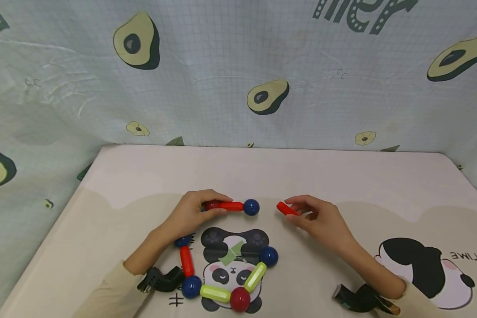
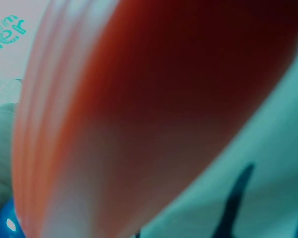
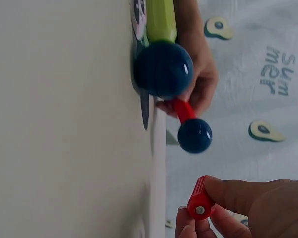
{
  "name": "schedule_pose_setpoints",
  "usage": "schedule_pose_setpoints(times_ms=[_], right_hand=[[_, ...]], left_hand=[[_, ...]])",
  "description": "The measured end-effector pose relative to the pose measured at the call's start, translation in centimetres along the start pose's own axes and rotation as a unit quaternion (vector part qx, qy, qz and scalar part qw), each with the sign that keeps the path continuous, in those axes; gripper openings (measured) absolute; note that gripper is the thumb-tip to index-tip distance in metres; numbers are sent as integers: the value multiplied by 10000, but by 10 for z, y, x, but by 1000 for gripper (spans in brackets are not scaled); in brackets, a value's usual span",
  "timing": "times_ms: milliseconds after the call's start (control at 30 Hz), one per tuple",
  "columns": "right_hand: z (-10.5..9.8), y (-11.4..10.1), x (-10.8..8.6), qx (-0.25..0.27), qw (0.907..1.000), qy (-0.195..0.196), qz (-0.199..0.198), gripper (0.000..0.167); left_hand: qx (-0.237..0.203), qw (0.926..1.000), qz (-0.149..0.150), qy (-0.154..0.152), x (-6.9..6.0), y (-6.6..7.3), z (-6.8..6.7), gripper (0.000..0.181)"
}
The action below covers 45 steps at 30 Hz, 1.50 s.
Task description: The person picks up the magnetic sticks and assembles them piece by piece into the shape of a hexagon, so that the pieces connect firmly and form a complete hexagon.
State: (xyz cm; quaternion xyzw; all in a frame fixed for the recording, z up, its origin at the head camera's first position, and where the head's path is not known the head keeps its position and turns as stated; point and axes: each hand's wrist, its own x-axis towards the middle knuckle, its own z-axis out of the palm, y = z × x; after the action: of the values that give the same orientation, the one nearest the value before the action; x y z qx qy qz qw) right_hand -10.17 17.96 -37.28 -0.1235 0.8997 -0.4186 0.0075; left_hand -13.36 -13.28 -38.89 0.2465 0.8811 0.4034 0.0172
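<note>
My left hand [image 1: 194,212] pinches a dark red ball [image 1: 211,205] between thumb and fingers above the table's middle. From that ball a red magnetic rod [image 1: 233,206] runs right to a blue ball [image 1: 251,207]. Across the gap, my right hand [image 1: 322,221] holds a loose red rod [image 1: 287,209] between thumb and fingertips; a silver disc [image 3: 200,210] shows in its end in the right wrist view. Nearer me lies a chain with a red ball [image 1: 240,299], yellow-green rods [image 1: 215,293] and blue balls [image 1: 268,256]. A blurred red rod [image 2: 114,99] fills much of the left wrist view.
The chain's left side has another red rod [image 1: 187,260], beside the left wrist's black strap [image 1: 163,280]. A pale table mat [image 1: 270,172] with panda and dog prints lies underneath. Behind its far edge hangs an avocado-patterned sheet [image 1: 206,88].
</note>
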Motion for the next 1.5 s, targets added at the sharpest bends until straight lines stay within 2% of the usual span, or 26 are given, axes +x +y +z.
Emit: schedule_pose_setpoints(times_ms=[400,767,1100,1500], right_hand=[[26,-11,-1,321,9991,-261,23,35],[30,-17,3,520,9971,-515,192,33],[36,-19,3,1139,9858,-1194,323,43],[39,-23,2,1174,9826,-1338,525,55]], left_hand=[[-30,10000,-16,-32,1,2,0,30],[-33,10000,24,-67,1,3,-1,30],[-39,9999,70,-123,-1,3,-2,29],[-173,9995,119,-245,-1,1,-3,28]])
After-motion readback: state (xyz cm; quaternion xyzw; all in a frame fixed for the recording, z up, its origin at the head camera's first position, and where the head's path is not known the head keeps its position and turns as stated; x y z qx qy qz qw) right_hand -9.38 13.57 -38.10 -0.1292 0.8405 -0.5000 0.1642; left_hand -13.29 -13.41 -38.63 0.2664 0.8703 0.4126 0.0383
